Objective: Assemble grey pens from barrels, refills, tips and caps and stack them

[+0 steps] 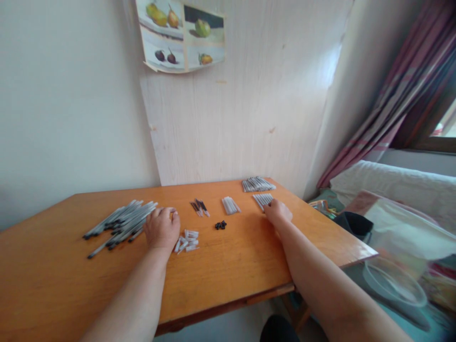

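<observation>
My left hand [162, 228] rests on the orange wooden table [231, 266], fingers curled under, beside a pile of grey pens [121, 223] with black tips. Just right of it lie several clear pen caps [187, 240]. My right hand [278, 211] reaches forward, its fingers curled onto a row of white tubes [262, 199]; whether it grips one is hidden. Between the hands lie small black bits [221, 224], a few dark refills [199, 207] and another small bundle of white tubes [231, 204]. A further grey bundle [257, 184] lies at the back.
A pale wood panel [242, 118] leans against the wall behind the table, with a fruit picture [181, 35] above. To the right are a bed with bedding [392, 190], a clear plastic bag [409, 232], a basin [395, 285] and a striped curtain [402, 90].
</observation>
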Demonstrator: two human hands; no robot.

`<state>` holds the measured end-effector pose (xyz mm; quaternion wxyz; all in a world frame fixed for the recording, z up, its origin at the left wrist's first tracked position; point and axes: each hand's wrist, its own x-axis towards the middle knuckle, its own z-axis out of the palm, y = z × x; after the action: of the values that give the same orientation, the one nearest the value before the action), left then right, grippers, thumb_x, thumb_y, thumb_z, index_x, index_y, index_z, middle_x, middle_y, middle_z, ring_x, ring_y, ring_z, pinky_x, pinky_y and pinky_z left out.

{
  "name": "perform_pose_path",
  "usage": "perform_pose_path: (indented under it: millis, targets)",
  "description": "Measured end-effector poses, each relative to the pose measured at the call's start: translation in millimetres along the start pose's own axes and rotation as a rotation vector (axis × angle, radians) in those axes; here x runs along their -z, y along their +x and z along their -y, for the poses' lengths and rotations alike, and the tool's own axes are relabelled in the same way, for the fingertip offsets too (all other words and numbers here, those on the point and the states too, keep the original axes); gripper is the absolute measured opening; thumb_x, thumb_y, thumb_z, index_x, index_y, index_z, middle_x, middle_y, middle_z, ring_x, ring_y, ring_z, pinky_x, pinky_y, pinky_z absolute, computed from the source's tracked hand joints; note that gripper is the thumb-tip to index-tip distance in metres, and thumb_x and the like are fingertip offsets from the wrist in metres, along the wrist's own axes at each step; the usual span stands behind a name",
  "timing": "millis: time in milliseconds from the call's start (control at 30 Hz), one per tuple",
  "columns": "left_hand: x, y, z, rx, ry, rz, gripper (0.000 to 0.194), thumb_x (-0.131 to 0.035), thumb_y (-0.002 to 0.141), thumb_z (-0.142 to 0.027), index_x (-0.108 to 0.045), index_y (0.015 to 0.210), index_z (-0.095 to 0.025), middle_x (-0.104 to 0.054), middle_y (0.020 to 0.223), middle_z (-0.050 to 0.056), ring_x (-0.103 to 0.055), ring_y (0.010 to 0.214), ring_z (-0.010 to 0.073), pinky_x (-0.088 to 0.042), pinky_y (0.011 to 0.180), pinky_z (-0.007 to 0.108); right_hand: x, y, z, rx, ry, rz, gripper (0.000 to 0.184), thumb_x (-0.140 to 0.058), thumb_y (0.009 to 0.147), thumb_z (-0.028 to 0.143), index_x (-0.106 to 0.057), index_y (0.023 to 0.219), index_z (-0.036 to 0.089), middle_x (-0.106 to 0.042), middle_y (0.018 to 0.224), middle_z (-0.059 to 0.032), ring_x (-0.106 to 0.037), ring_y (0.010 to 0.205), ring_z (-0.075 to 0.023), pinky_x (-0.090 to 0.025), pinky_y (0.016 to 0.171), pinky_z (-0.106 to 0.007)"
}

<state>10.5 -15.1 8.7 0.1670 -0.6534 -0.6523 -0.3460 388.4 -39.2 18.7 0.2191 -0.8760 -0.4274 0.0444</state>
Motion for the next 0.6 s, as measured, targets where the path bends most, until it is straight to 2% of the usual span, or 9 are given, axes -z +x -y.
perform_pose_path:
  millis: [167,400,600]
  targets:
    - [0.6,0.2,-0.9,0.006,0.003,0.004,0.032,-0.044,0.089,-0.034,-0.069,0.100,-0.020,-0.065,0.103,0.011,-0.054,0.098,0.0304,-0.039,0.083,0.040,7.5,4.6,-9.5,-0.049,0.035,-0.037,0.036,-0.042,0.089,0.039,-0.070,0.105,0.023,-0.070,0.110,-0.0126,-0.066,0.103,-0.0274,-0.050,0.076,-0.033]
    - [-1.0,0.0,0.9,-0.010,0.001,0.007,0.032,-0.043,0.089,-0.035,-0.069,0.100,-0.019,-0.065,0.103,0.011,-0.054,0.100,0.0302,-0.039,0.088,0.040,4.3,-0.8,-1.0,0.046,-0.051,0.050,0.031,-0.053,0.084,0.043,-0.069,0.102,0.023,-0.070,0.110,-0.0115,-0.066,0.103,-0.0285,-0.051,0.078,-0.036]
    - [-1.8,0.2,2.6,-0.030,0.009,-0.008,0.032,-0.042,0.089,-0.035,-0.069,0.098,-0.020,-0.066,0.101,0.011,-0.054,0.098,0.0302,-0.039,0.087,0.040,-2.3,-0.5,2.8,0.069,-0.123,0.041,0.034,-0.051,0.086,0.043,-0.069,0.106,0.021,-0.069,0.113,-0.0142,-0.066,0.105,-0.0282,-0.051,0.081,-0.037]
